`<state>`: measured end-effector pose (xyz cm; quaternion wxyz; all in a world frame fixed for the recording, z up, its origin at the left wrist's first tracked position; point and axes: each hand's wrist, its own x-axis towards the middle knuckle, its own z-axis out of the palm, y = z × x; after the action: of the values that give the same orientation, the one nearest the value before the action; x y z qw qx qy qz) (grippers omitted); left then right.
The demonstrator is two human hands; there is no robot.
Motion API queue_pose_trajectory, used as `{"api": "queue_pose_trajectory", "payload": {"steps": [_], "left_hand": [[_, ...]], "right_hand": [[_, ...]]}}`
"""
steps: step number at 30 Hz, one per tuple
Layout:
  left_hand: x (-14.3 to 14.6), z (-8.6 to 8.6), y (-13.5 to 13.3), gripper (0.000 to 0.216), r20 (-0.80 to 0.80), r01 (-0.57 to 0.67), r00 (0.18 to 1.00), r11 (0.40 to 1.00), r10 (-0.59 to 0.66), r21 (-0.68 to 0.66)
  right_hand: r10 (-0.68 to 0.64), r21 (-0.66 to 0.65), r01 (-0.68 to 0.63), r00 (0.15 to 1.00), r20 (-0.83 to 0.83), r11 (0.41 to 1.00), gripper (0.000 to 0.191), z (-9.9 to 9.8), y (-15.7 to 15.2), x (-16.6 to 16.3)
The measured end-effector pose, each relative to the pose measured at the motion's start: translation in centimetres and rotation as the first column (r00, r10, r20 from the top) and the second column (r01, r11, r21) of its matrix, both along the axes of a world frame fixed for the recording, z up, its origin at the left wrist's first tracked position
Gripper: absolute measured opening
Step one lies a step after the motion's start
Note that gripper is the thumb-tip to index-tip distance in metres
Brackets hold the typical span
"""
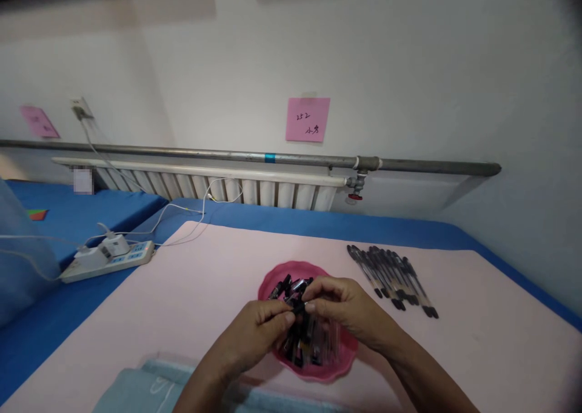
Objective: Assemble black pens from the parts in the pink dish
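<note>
Over a pink scalloped bowl [328, 376], my two hands meet at a small black pen part [297, 308]. My left hand [257, 334] pinches it between thumb and fingertips. From the other side, my right hand [348, 308] is closed with its thumb and fingertips on the end of the same part; whether it is a cap or a barrel end is too small to tell. Black and clear pen pieces [297, 346] fill the bowl, partly hidden beneath my hands. To the right, several assembled clear pens with black ends [386, 273] lie side by side in a slanted row.
Pale pink sheeting [204, 279] covers the blue table [409, 224]. A folded light-blue cloth [136, 392] lies at the near edge. On the left are a power strip [140, 254] with chargers and white cables. Behind stand a radiator [273, 191] and a metal pipe [318, 160].
</note>
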<state>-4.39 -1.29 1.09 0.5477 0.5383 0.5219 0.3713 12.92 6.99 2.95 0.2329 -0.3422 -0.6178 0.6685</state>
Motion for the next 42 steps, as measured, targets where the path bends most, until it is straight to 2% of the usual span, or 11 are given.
{"api": "queue_pose_trajectory", "payload": {"steps": [4,8,13,16,19,22,28,31,34,38,42], "left_hand": [[0.0,-0.1,-0.1,0.032,0.008,-0.013,1.000,1.000,0.013,0.002],[0.2,0.0,0.0,0.034,0.057,-0.028,0.998,0.999,0.029,-0.019],[0.5,0.0,0.2,0.037,0.164,-0.080,0.982,0.993,0.094,-0.092],[0.6,0.0,0.1,0.038,0.229,-0.085,0.967,0.991,0.108,-0.107],[0.9,0.0,0.1,0.039,0.247,-0.103,0.960,0.986,0.132,-0.129],[1.3,0.1,0.1,0.041,0.241,-0.134,0.956,0.979,0.168,-0.154],[1.5,0.0,0.2,0.042,0.263,-0.138,0.949,0.979,0.173,-0.148],[1.5,-0.3,0.3,0.040,0.183,-0.206,0.961,0.978,0.209,-0.034],[1.6,-0.7,0.4,0.038,0.118,-0.255,0.962,0.964,0.245,0.080],[1.8,-0.8,0.4,0.040,0.174,-0.212,0.961,0.977,0.212,-0.020],[2.0,-0.4,0.3,0.043,0.167,-0.244,0.956,0.970,0.243,-0.012]], "right_hand": [[0.008,0.042,-0.010,1.000,0.025,0.999,0.011,-0.2,-0.2,-0.3],[0.000,0.124,0.003,1.000,-0.020,0.992,0.030,-0.4,-0.4,-0.7],[-0.029,-0.060,0.022,0.992,-0.120,0.998,0.023,-1.0,-0.2,-0.8],[-0.081,-0.142,0.052,0.975,-0.209,0.989,0.022,-1.3,-0.2,-1.0],[-0.158,-0.195,0.114,0.962,-0.224,0.974,0.016,-1.4,-0.6,-1.5],[-0.217,-0.181,0.181,0.955,-0.204,0.967,0.019,-1.3,-0.8,-1.9],[-0.168,-0.230,0.105,0.946,-0.276,0.968,0.023,-1.4,-0.9,-2.1],[-0.252,-0.207,0.202,0.935,-0.251,0.957,0.020,-1.6,-1.1,-2.4],[-0.291,-0.172,0.257,0.931,-0.220,0.951,0.026,-1.8,-1.1,-2.6],[-0.196,-0.196,0.146,0.944,-0.265,0.970,0.024,-2.0,-1.0,-2.6],[-0.280,-0.138,0.253,0.932,-0.232,0.958,0.025,-2.1,-1.0,-2.6]]}}
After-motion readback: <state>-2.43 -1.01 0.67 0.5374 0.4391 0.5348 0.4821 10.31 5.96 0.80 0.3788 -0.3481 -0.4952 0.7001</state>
